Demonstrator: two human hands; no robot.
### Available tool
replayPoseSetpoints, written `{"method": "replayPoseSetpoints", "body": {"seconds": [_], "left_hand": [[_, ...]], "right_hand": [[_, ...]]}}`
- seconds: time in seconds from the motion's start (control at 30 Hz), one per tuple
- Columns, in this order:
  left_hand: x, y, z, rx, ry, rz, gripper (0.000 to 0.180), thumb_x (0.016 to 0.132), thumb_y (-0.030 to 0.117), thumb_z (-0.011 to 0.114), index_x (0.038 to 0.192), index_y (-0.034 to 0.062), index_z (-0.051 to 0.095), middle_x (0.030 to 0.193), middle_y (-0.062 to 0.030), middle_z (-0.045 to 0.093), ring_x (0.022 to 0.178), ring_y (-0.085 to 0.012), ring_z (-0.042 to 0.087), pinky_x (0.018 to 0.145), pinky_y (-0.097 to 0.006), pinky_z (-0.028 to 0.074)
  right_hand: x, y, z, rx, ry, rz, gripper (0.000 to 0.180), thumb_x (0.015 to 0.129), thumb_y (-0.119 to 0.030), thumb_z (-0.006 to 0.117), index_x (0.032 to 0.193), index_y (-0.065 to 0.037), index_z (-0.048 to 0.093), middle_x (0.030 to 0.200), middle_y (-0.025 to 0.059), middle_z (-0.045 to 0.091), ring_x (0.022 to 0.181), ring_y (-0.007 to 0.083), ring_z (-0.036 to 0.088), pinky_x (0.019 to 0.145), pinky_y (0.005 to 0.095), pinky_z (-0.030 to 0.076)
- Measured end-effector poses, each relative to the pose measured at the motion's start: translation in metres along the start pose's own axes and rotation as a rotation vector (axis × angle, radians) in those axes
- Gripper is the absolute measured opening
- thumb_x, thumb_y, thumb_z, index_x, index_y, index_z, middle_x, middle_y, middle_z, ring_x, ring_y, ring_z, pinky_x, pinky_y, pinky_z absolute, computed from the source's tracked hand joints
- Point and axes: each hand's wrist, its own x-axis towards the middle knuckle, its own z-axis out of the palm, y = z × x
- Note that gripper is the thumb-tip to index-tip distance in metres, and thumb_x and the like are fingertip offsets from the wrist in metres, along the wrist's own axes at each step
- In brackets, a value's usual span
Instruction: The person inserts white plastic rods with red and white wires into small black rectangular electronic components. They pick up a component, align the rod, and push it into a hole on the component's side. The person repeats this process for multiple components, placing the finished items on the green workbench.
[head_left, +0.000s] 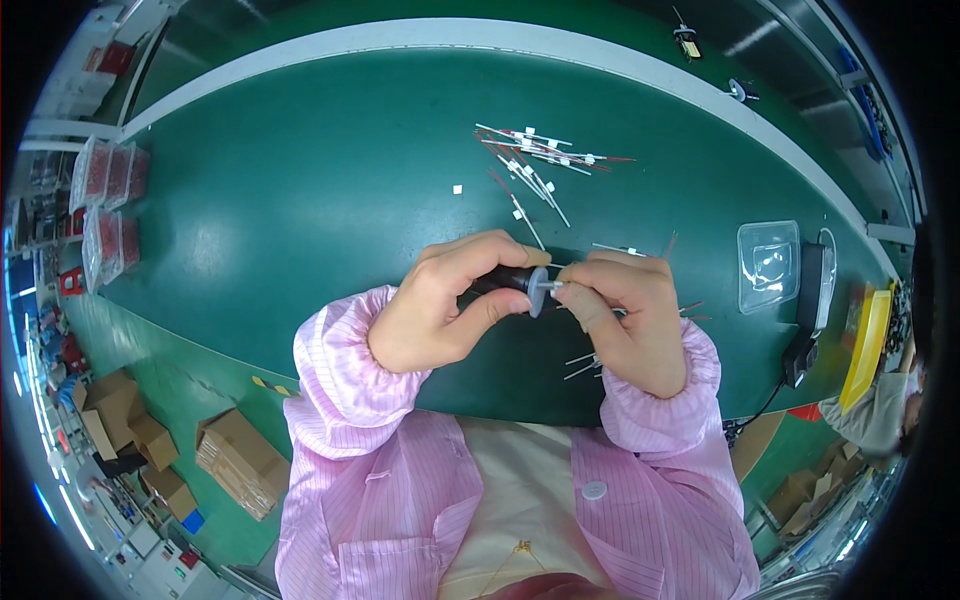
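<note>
My left hand is closed around a dark cylindrical part with a light grey disc at its right end. The fingers and thumb grip it from above and below, so much of the cylinder is hidden. At the disc's centre, a small whitish stem points to the right. My right hand pinches this stem between thumb and fingertips; whether it belongs to the part or is separate, I cannot make out. Thin white rods with red wires lie on the table around and partly under my right hand.
Beyond my hands, a loose heap of white rods with red wires and white tags lies on the green table. To the right are a clear plastic tray, a black device with a cable and a yellow bin. Clear boxes stand left.
</note>
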Motion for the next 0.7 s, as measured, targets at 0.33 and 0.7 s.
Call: {"method": "replayPoseSetpoints", "body": {"seconds": [0.33,0.7], "left_hand": [[0.004,0.000,0.006,0.199,0.096,0.128,0.031,0.076,-0.007,0.066,0.106,-0.0059,0.063,0.087,-0.0139,0.062,0.073,-0.0217,0.061,0.065,-0.029,0.049],[0.057,-0.006,-0.095,0.629,0.544,-0.149,0.024,0.084,0.016,0.067,0.099,-0.0025,0.066,0.079,-0.0127,0.068,0.065,-0.0182,0.066,0.062,-0.029,0.052]], "right_hand": [[-0.002,-0.001,0.012,-0.107,0.111,-0.056,0.007,0.079,-0.003,0.066,0.079,0.002,0.062,0.063,0.0137,0.056,0.056,0.0307,0.058,0.051,0.0396,0.043],[-0.014,0.024,-0.007,-0.726,0.034,0.117,0.041,0.078,-0.011,0.071,0.114,-0.002,0.055,0.095,0.0155,0.058,0.082,0.0337,0.060,0.067,0.0425,0.049]]}}
